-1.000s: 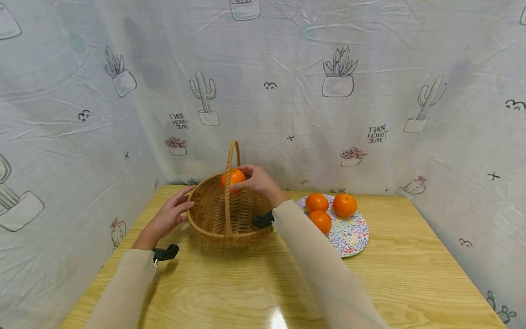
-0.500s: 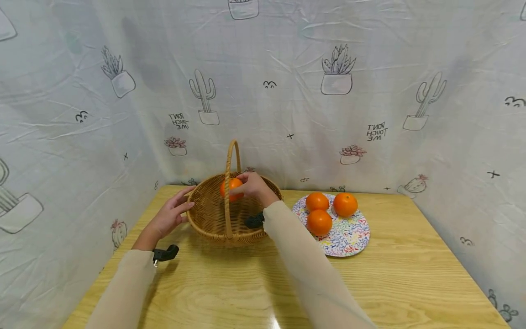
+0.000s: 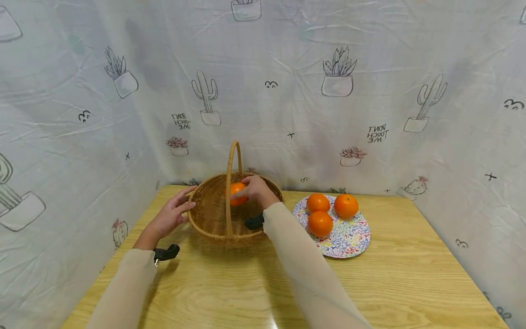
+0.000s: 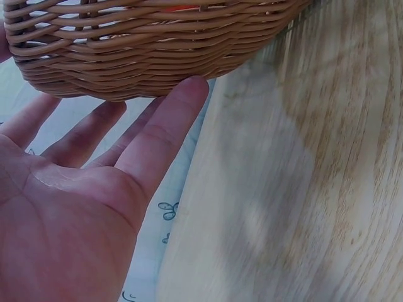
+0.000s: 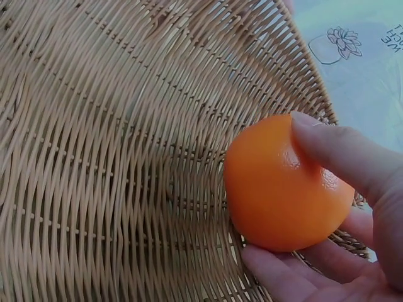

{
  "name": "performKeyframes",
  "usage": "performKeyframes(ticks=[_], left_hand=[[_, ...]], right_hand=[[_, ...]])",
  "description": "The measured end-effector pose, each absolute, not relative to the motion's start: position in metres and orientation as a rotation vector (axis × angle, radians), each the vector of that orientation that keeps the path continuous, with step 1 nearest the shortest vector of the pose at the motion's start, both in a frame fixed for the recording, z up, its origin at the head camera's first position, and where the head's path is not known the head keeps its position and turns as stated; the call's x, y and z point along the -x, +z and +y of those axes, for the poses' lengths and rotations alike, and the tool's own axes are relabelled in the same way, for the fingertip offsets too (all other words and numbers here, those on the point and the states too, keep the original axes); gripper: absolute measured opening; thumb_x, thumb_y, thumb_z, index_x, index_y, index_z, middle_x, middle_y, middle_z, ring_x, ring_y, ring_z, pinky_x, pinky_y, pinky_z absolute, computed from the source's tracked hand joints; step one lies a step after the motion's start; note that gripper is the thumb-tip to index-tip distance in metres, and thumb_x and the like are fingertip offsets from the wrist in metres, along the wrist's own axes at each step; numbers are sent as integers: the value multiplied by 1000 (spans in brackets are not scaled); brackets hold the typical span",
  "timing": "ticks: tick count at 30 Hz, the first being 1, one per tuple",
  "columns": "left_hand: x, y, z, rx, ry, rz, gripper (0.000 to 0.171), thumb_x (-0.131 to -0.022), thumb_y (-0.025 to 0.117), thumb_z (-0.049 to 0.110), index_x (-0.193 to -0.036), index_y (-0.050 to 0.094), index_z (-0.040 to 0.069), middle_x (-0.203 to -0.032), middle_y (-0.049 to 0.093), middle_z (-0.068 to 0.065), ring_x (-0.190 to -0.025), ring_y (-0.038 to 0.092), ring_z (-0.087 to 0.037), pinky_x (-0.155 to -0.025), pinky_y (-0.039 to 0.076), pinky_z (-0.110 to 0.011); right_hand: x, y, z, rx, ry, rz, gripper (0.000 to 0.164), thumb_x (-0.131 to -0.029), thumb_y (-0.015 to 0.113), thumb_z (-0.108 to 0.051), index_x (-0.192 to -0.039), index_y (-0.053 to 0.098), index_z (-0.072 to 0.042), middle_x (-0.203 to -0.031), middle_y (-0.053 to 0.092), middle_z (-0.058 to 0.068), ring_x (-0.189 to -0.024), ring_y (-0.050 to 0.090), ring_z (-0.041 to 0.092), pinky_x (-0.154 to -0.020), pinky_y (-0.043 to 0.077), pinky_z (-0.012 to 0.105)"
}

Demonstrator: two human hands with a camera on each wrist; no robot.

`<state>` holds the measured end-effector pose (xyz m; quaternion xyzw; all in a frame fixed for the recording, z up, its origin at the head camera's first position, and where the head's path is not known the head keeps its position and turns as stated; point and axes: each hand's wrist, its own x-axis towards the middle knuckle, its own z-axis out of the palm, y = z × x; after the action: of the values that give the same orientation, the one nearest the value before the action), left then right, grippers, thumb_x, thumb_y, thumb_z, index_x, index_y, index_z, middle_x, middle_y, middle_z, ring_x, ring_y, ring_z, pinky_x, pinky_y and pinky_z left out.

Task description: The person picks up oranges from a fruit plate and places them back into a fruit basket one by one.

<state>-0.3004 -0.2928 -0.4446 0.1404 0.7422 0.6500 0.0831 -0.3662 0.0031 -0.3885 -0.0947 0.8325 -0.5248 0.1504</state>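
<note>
A brown wicker basket with a tall arched handle stands toward the back left of the table. Inside it, my right hand grips an orange between the thumb and the fingers, low against the woven wall. My left hand is at the basket's left side. Seen from the left wrist, its fingers are nearly straight and the fingertips meet the weave from outside. Part of the held orange is hidden by the right hand and the handle.
To the right, a round plate with colourful squiggles bears three more oranges. A wooden table carries everything. Behind and beside it hangs a pale curtain printed with potted plants.
My right hand has lowered the orange from near the rim deeper into the basket, shifting it slightly right over the last half second. The left hand has stayed at the basket's side.
</note>
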Motion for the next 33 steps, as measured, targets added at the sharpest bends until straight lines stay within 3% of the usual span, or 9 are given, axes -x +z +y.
performKeyframes(ticks=[10, 16, 23, 33], left_hand=[[300, -444, -294, -404, 1928, 2213, 69, -109, 53, 26, -166, 16, 16, -164, 23, -26, -133, 52, -26, -91, 61, -34], [301, -442, -295, -413, 1933, 2192, 69, -109, 53, 26, -166, 16, 17, -164, 23, -26, -128, 56, -17, -91, 61, -35], [302, -440, -294, -416, 1924, 2193, 69, -109, 53, 26, -166, 17, 18, -164, 23, -26, -127, 57, -18, -91, 61, -34], [304, -438, -294, -418, 1932, 2183, 70, -109, 53, 24, -166, 15, 15, -163, 23, -27, -127, 57, -17, -90, 61, -34]], right_hand=[[368, -389, 3, 240, -1493, 2351, 65, -87, 84, -18, -144, 56, -4, -147, 54, 18, -120, 64, 40, -103, 54, 52], [362, -379, 11, 321, -1470, 2309, 64, -90, 82, -21, -145, 55, -2, -152, 50, 16, -125, 59, 45, -108, 49, 55], [358, -362, 17, 473, -1329, 2470, 62, -87, 84, -32, -139, 62, -7, -142, 62, 11, -129, 57, 30, -105, 52, 44], [335, -340, 44, 592, -1475, 2493, 60, -87, 84, -35, -138, 65, -12, -137, 67, 7, -125, 61, 24, -104, 52, 43]])
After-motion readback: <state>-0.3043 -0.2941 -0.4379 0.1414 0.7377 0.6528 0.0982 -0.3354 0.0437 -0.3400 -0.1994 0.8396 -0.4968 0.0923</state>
